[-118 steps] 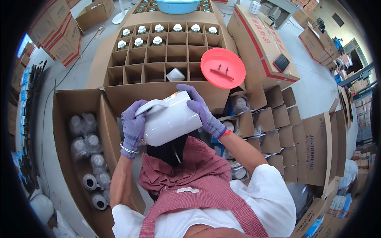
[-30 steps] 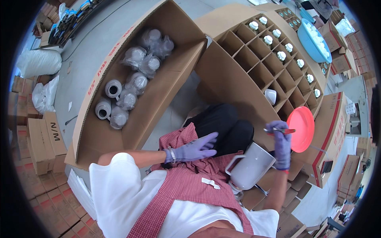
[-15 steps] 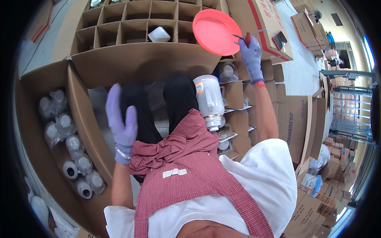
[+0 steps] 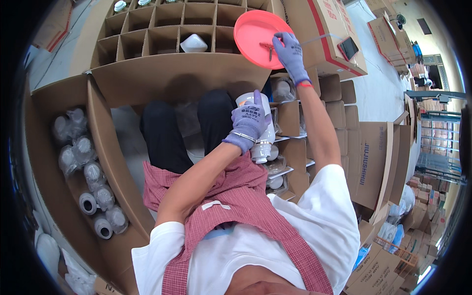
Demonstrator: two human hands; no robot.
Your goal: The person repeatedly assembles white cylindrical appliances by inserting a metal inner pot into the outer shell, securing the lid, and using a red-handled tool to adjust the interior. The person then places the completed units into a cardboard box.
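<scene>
A white flask (image 4: 265,140) with an orange-marked label lies by my right thigh, its narrow capped end pointing toward me. My left hand (image 4: 250,120), in a purple glove, is closed over its body and hides much of it. In a round pink-red plastic dish (image 4: 250,29) lies a small red-handled tool (image 4: 267,47) with dark metal parts; its exact kind is unclear. My right hand (image 4: 291,55), gloved too, hovers at the dish's right edge beside the tool, fingers bent and apart, apparently holding nothing.
Ahead stands a divided carton (image 4: 167,61) with a white square-based piece (image 4: 194,43) in one cell. An open carton (image 4: 42,147) at left holds several plastic-wrapped white parts (image 4: 93,172). Opened cell cartons (image 4: 295,118) line my right. A phone (image 4: 348,48) rests on a closed carton (image 4: 324,29).
My left hand has swung right from beside my left leg onto the flask. The red-handled tool has left my right hand and lies in the dish.
</scene>
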